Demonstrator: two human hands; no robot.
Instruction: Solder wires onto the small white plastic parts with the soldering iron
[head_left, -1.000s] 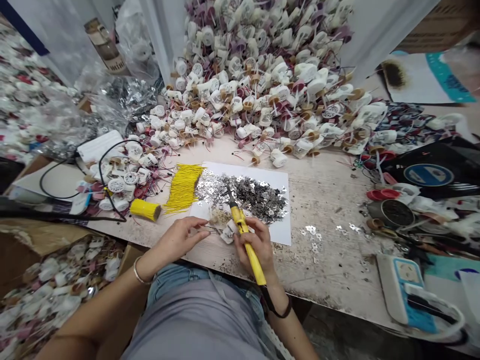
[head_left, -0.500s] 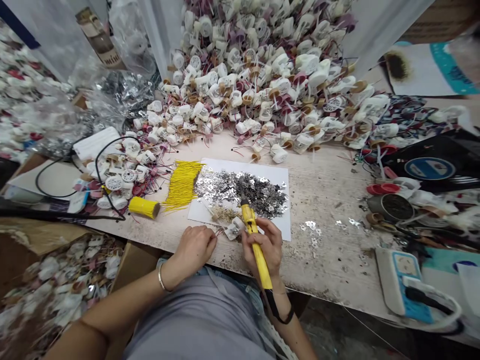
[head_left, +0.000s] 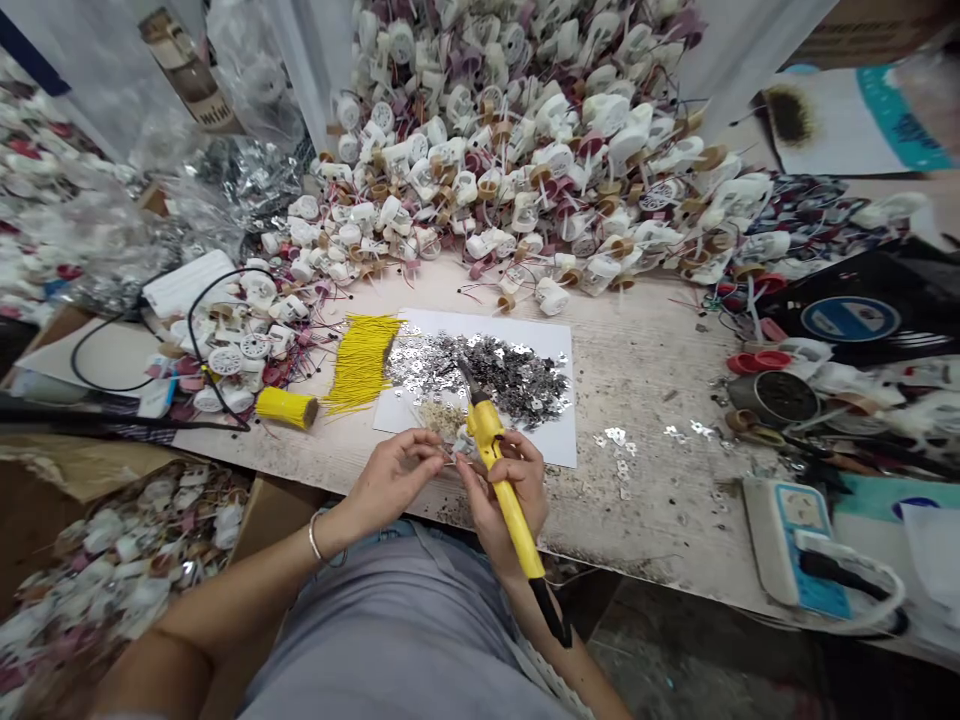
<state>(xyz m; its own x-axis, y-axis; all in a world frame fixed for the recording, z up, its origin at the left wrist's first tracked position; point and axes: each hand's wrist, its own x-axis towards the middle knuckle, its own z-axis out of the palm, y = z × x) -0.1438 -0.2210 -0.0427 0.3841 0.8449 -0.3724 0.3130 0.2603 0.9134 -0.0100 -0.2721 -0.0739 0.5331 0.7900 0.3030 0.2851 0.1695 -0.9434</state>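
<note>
My right hand [head_left: 510,485] is closed around the yellow handle of a soldering iron [head_left: 499,470], whose dark tip points away over the pile of small metal plates [head_left: 517,380]. Its thumb and fingertips also reach a small white plastic part [head_left: 466,445], mostly hidden behind the fingers and the handle. Close beside it, my left hand [head_left: 401,470] pinches with thumb and fingers at what looks like a thin wire of that part. The fingertips of both hands almost meet. Under the plates lies a white sheet [head_left: 555,447], with a clump of tan, frayed bits [head_left: 441,418] near its front edge.
Yellow cut wires [head_left: 364,365] lie left of the sheet, beside a tied yellow bundle [head_left: 287,408]. White plastic parts with wires [head_left: 555,160] are heaped at the back. A power strip [head_left: 787,540] and a metal cup [head_left: 784,398] stand at right. Loose plates [head_left: 616,437] lie nearby.
My left hand has moved up and right, opening from a curled fist into a pinch close to the right hand. The soldering iron and right hand have shifted slightly left, covering more of the white part.
</note>
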